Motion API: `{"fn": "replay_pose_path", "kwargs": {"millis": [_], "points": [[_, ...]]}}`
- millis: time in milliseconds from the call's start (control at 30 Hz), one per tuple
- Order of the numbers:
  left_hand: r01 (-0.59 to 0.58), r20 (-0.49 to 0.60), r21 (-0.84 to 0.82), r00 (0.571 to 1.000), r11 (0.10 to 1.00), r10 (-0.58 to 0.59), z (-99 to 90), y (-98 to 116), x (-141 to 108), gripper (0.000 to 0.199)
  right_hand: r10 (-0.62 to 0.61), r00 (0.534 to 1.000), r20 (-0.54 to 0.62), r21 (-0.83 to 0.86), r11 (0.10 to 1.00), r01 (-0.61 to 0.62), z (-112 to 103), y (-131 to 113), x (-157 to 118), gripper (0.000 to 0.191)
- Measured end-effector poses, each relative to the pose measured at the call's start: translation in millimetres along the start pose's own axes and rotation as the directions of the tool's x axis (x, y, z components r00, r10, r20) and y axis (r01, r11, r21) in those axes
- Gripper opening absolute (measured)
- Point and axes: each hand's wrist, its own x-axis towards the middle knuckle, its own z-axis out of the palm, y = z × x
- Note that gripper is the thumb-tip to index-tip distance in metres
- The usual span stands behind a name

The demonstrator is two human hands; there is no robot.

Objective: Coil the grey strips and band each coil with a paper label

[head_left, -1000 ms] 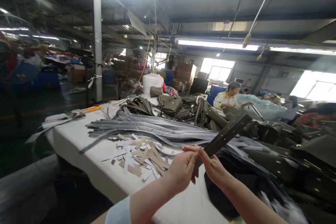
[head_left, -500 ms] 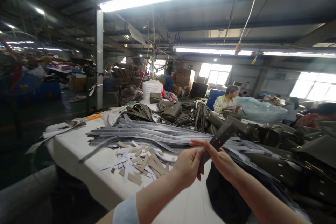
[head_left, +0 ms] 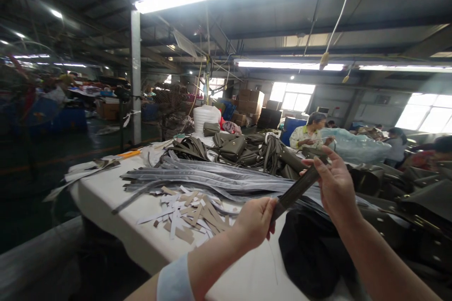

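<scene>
A dark olive strap (head_left: 297,192) with small metal studs is stretched at a slant between my hands, over the table. My left hand (head_left: 256,222) is closed around its lower end, thumb on top. Farther up, my right hand (head_left: 334,181) pinches the strap near its upper end between thumb and fingers. Beneath the strap lies a black cloth-like piece (head_left: 307,251), partly behind my right forearm. To the left of my left hand is a loose pile of beige and white strips (head_left: 192,214). Behind that runs a bundle of long grey strips (head_left: 197,174).
Olive bags (head_left: 231,147) and straps are heaped at the back of the white table (head_left: 113,211). More studded olive pieces (head_left: 416,218) crowd the right side. A co-worker (head_left: 307,134) sits beyond, beside a pale plastic bag (head_left: 363,146). A post (head_left: 135,75) rises behind the table.
My right hand has slid up the strap to its upper end, away from my left hand. My left hand keeps hold of the lower end.
</scene>
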Motion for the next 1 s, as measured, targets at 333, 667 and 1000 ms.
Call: {"fn": "replay_pose_path", "kwargs": {"millis": [333, 667, 1000], "points": [[0.004, -0.014, -0.106, 1.000, 0.994, -0.005, 2.4, 3, 2, 0.060, -0.047, 0.991, 0.129, -0.279, 0.957, 0.082, 11, -4, -15, 0.036], [-0.031, -0.016, -0.115, 0.999, 0.993, 0.029, -6.4, 10, 2, 0.060, -0.148, 0.978, 0.149, -0.431, 0.880, 0.199, 13, -12, -14, 0.034], [-0.084, -0.022, -0.347, 0.996, 0.934, 0.081, -22.9, 53, 24, 0.058, -0.127, 0.968, 0.218, -0.289, 0.939, 0.188, 37, -41, 24, 0.037]]}}
